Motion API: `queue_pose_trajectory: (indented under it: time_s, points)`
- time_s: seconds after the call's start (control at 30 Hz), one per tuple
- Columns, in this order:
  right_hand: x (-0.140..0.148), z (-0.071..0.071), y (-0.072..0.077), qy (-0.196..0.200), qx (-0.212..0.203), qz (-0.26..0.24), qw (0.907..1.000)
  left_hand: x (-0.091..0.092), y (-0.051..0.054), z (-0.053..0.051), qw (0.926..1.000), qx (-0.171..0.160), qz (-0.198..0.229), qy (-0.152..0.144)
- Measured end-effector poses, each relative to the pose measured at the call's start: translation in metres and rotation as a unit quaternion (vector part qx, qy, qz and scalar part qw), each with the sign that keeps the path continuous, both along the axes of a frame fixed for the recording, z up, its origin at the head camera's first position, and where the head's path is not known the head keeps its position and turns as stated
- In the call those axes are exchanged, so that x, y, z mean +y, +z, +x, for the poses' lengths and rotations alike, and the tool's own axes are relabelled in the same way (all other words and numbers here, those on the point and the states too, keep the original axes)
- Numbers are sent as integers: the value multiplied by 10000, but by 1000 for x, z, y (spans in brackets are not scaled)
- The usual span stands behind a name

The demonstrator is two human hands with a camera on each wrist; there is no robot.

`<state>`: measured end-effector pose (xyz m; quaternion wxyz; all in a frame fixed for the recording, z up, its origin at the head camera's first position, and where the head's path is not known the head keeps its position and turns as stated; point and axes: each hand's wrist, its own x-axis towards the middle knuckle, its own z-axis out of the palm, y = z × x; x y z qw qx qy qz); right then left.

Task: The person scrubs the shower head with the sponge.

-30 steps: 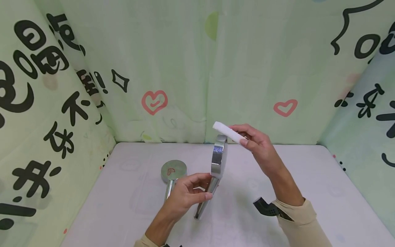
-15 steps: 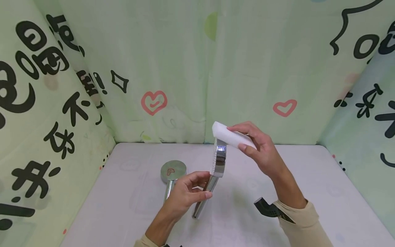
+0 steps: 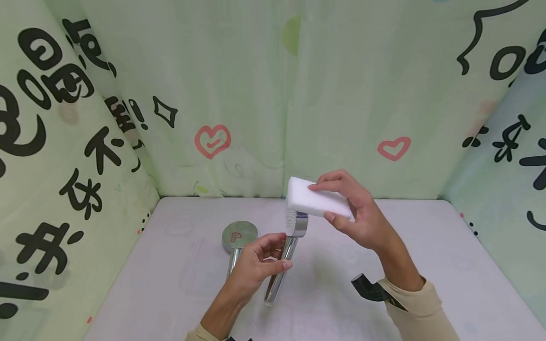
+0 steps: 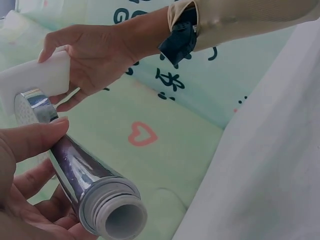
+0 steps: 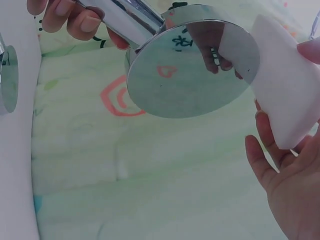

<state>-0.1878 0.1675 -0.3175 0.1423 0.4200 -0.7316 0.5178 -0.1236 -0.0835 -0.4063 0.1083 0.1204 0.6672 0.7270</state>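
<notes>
A chrome shower head (image 3: 301, 225) is held tilted above the table, its handle (image 3: 282, 267) gripped between the thumb and fingers of the left hand (image 3: 255, 267). The right hand (image 3: 362, 208) pinches a white sponge block (image 3: 317, 198) that lies against the shower head's upper rim. In the left wrist view the handle's open threaded end (image 4: 120, 215) faces the camera, and the sponge (image 4: 35, 80) covers part of the nozzle face. The right wrist view shows the smooth mirror-like back (image 5: 195, 70) of the head, with the sponge (image 5: 287, 80) at its edge.
A second chrome shower head (image 3: 240, 234) lies on the white table (image 3: 179, 265), left of the held one, its handle partly behind the left hand. Printed green curtains (image 3: 239, 71) stand behind the table and along both sides.
The right hand has turned the sponge so its broad side faces the head camera and lowered it slightly. The left hand has rotated the shower head, bringing the nozzle side into view at left.
</notes>
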Motion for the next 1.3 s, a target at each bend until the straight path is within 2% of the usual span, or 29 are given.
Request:
queue_pose_trajectory:
  time_s: [0.1, 0.23, 0.37, 0.7, 0.93, 1.2, 1.3]
  points:
    - [-1, 0, -1, 55, 252, 30, 9997, -1, 0, 0, 10000, -33, 87, 37]
    - [-1, 0, -1, -112, 271, 209, 9993, -2, -1, 1, 9998, -34, 186, 9]
    - [0, -2, -1, -412, 198, 329, 9984, -2, -2, 1, 9995, 67, 294, -50]
    - [-2, -3, 1, -664, -96, 193, 9976, -1, -4, 4, 9983, 276, 443, -256]
    - [-2, -4, 0, -927, -119, 307, 9952, -2, -5, 5, 9968, 303, 560, -477]
    - [-4, -7, 0, -1061, -187, 405, 9934, -1, -7, 6, 9939, 305, 600, -874]
    - [-4, -8, 0, -1047, -196, 405, 9935, -1, -8, 6, 9937, 296, 602, -899]
